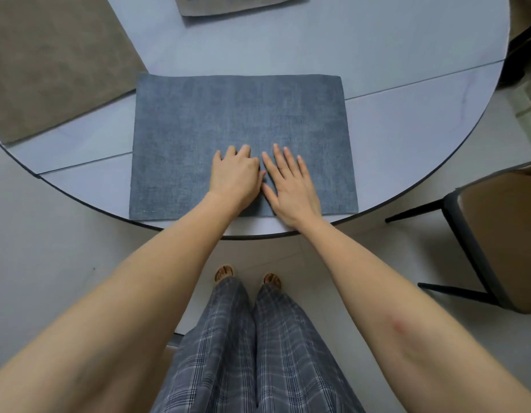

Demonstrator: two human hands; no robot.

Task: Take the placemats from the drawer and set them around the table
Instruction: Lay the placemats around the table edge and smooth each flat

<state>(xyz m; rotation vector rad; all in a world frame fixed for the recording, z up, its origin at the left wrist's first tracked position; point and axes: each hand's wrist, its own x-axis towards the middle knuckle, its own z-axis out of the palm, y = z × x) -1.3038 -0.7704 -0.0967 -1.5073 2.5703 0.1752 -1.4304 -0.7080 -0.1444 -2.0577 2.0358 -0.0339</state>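
The blue placemat lay flat on the tabletop under both hands, seemingly being smoothed into place. The left hand rested with fingers partly curled, holding nothing; the right hand pressed flat, fingers straight and slightly apart. Two brown placemats lay beyond the fingers. Next probably called for lifting off.

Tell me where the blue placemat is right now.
The blue placemat lies flat at the round table's near edge, under both hands, with a brown placemat to its left.
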